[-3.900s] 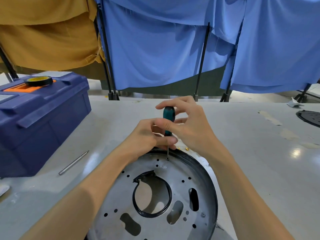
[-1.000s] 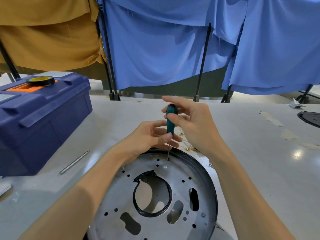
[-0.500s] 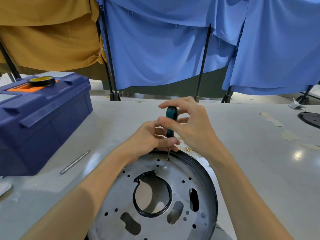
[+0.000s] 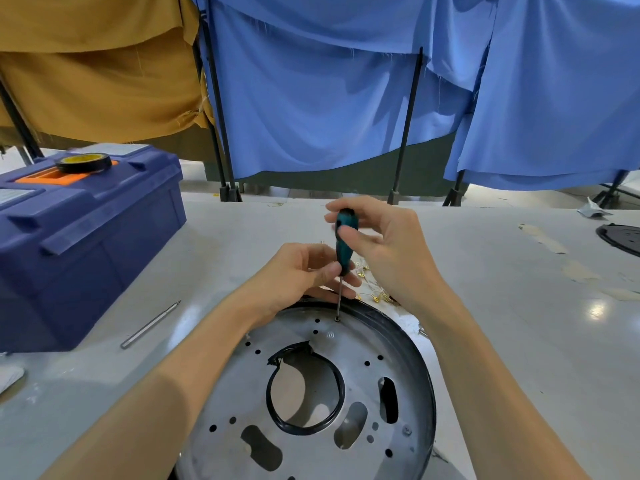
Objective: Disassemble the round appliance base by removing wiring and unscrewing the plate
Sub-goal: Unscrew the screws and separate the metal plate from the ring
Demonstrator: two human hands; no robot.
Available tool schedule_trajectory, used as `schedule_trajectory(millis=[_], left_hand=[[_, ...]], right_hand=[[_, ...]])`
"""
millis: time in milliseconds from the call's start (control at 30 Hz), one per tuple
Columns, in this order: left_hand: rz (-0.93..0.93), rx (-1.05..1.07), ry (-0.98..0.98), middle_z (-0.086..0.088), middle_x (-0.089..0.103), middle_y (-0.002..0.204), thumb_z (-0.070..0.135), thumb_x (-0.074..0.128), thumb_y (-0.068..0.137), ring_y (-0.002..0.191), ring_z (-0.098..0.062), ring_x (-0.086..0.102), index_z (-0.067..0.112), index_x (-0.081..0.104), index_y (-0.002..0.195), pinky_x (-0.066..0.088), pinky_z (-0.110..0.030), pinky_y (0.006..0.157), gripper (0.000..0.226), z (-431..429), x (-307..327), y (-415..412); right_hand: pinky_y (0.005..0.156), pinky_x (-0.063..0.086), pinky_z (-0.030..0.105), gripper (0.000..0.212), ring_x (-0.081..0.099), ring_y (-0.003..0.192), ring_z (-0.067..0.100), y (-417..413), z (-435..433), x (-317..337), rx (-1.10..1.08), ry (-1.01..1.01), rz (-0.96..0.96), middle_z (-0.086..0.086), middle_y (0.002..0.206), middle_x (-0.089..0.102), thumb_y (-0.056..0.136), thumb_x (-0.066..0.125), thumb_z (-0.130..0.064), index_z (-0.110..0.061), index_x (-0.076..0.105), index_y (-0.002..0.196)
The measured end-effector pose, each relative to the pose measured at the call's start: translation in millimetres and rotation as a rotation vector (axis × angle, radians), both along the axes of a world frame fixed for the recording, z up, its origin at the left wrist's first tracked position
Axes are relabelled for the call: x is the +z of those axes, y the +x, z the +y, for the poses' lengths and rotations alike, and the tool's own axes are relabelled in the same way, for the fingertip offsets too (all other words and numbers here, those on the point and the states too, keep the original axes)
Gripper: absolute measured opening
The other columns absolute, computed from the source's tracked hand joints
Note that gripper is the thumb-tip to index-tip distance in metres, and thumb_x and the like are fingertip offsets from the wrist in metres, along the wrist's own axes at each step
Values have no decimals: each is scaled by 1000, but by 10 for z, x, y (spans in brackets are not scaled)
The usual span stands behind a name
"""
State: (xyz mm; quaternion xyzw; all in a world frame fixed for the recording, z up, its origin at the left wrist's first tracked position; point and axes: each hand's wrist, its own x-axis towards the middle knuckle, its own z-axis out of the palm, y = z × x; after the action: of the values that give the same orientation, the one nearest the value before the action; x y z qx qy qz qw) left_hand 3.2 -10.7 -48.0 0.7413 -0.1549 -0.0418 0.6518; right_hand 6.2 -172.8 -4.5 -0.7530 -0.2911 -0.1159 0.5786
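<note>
The round appliance base (image 4: 420, 344) lies on the table in front of me, a black rim around a grey metal plate (image 4: 356, 355) with several holes and a black-edged round opening. A teal-handled screwdriver (image 4: 344, 244) stands upright, its tip in a screw (image 4: 337, 319) at the plate's far edge. My right hand (image 4: 388, 247) pinches the top of the handle with its fingertips. My left hand (image 4: 298, 275) rests on the far rim and steadies the handle's lower end with thumb and fingers.
A dark blue toolbox (image 4: 79, 237) with a roll of tape (image 4: 83, 162) on top stands at the left. A thin metal rod (image 4: 150, 324) lies beside it. Small brass terminals (image 4: 375, 296) are scattered behind the base. A black disc (image 4: 621, 237) sits at the right edge.
The right fingers have shifted their hold on the handle, twisting it, while the screwdriver tip stays in the same screw. The left hand and base have barely moved.
</note>
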Motion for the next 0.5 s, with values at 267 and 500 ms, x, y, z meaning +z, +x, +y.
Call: schedule_trajectory(millis=[267, 500], left_hand=[[25, 1, -4, -16, 73, 99, 11, 59, 93, 88, -32, 72, 0, 61, 114, 59, -37, 80, 24, -42, 19, -13], [-48, 122, 186, -12, 73, 88, 4, 82, 70, 79, -24, 72, 2, 58, 104, 58, -25, 69, 42, -55, 38, -40]], right_hand=[[83, 53, 27, 27, 65, 95, 12, 21, 15, -5, -45, 50, 27, -2, 98, 71, 86, 70, -12, -18, 69, 112], [80, 58, 38, 27, 70, 77, 23, 17, 22, -27, -11, 32, 20, 10, 85, 69, 89, 67, -10, -10, 63, 116]])
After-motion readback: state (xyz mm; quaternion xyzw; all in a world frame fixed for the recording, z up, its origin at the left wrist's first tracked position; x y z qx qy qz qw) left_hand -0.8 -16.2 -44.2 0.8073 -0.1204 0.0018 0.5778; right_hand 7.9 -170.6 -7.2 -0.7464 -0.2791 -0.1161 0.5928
